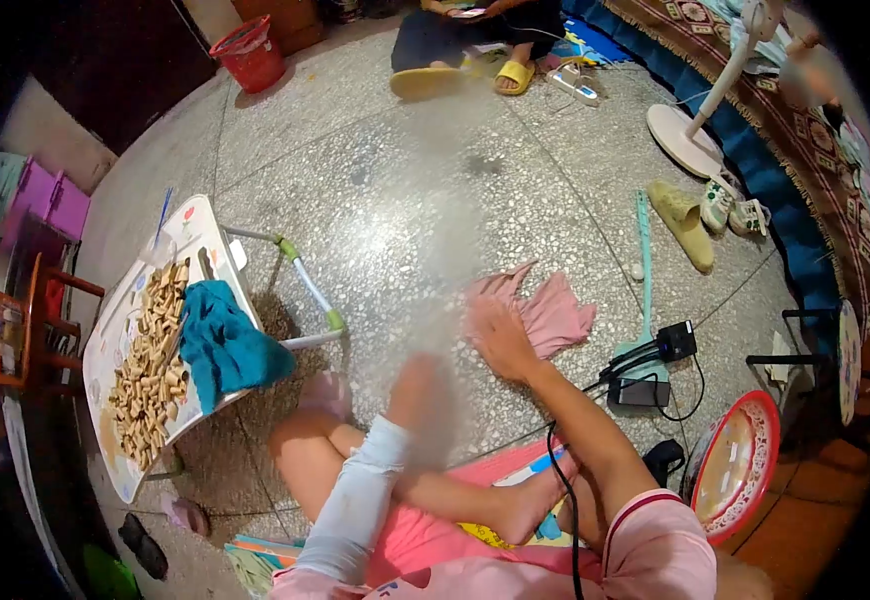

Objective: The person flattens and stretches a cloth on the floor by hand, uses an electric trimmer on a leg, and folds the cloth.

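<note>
A crumpled pink cloth (553, 312) lies on the speckled floor in front of me. My right hand (500, 338) rests on its left part; whether the fingers grip the fabric is not clear. My left hand (421, 385) is raised above the floor, left of the cloth, below a light blue sleeve (370, 480). A blurred patch covers its fingers. To the left stands a small white table (125, 480) with a heap of short tan pieces (150, 370) and a teal cloth (223, 335).
Another person (475, 35) sits at the top. Around are a red bucket (248, 55), a fan base (685, 140), slippers (682, 225), a light green swatter (644, 260), a black adapter (639, 393) with cables, and a red-rimmed basin (761, 410).
</note>
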The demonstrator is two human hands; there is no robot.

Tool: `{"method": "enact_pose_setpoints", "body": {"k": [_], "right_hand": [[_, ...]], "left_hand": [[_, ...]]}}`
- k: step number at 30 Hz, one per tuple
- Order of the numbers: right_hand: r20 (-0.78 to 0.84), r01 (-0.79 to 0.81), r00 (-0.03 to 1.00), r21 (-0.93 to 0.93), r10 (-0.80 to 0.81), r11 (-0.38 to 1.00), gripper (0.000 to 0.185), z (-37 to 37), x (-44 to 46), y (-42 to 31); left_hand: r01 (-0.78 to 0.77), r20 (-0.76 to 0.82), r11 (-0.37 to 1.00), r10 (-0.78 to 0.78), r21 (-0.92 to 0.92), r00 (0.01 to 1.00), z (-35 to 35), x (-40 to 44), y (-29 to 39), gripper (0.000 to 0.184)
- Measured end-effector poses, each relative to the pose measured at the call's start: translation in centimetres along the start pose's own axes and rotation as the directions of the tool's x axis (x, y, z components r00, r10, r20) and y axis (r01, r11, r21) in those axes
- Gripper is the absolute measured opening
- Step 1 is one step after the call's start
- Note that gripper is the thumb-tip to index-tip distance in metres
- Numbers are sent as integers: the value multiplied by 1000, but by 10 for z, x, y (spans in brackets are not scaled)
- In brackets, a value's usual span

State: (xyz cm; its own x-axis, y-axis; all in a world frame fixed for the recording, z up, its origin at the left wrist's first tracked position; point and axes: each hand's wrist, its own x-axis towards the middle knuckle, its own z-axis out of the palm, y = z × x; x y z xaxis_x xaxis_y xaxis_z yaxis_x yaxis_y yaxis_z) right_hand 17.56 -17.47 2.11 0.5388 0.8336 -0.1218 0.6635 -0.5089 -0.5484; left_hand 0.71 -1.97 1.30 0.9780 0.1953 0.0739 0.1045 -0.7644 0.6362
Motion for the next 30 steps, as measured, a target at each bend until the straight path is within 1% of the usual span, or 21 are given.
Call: {"method": "enact_pose_setpoints", "body": {"k": [3, 4, 7, 10, 12, 15, 16, 18, 19, 22, 23, 24, 26, 27, 30], "right_hand": [[52, -28, 998, -58, 31, 998, 53, -4, 2, -4], [41, -20, 999, -63, 22, 998, 53, -1, 3, -1], [6, -4, 1000, -79, 5, 997, 52, 8, 5, 8], [-32, 7, 999, -87, -10, 996, 52, 10, 4, 9], [-63, 17, 998, -80, -23, 997, 51, 10, 2, 7], [-205, 52, 975, -176, -88, 983, 51, 15, 2, 8], [-180, 57, 980, -181, -90, 982, 51, 14, 1, 6], [-133, 64, 987, -191, -90, 979, 51, 11, -2, 4], [-157, 90, 981, -170, -118, 981, 50, 15, -3, 10], [-233, 163, 955, -115, -186, 980, 49, 29, -3, 25], [-258, 179, 945, -98, -198, 979, 48, 35, -4, 28], [-286, 196, 935, -84, -212, 977, 48, 37, -3, 28], [-154, 115, 982, 32, -109, 993, 46, 29, -4, 18], [-82, 69, 995, 88, -62, 994, 46, 25, -6, 9], [-179, 155, 977, 247, -113, 956, 41, 26, -9, -17]], "left_hand": [[29, 16, 1000, -29, -3, 999, -6, 1, 9, 31], [40, 26, 999, -39, -6, 999, -11, 1, 15, 32], [8, 41, 1000, -8, 18, 999, -19, 4, 22, 31], [-44, 18, 998, 43, 39, 999, -18, 4, 22, 32], [-33, 27, 999, 32, 40, 999, -17, 4, 21, 32], [15, 53, 998, -18, 55, 998, -18, 5, 22, 32], [36, 67, 997, -40, 62, 997, -17, 5, 23, 32], [16, -25, 998, -15, 60, 1000, -11, 6, 21, 19], [6, -72, 998, -2, 60, 997, -8, 7, 20, 12], [-109, -110, 990, 119, 89, 987, -7, 8, 17, 10], [-85, -112, 994, 93, 74, 989, -6, 7, 17, 9], [-47, -30, 996, 49, 80, 998, -9, 7, 19, 17], [27, 128, 994, -40, 106, 991, -20, 11, 24, 34], [17, 76, 994, -25, 104, 997, -24, 11, 30, 34], [91, -35, 993, -89, 74, 995, -15, 15, 14, 36]]}}
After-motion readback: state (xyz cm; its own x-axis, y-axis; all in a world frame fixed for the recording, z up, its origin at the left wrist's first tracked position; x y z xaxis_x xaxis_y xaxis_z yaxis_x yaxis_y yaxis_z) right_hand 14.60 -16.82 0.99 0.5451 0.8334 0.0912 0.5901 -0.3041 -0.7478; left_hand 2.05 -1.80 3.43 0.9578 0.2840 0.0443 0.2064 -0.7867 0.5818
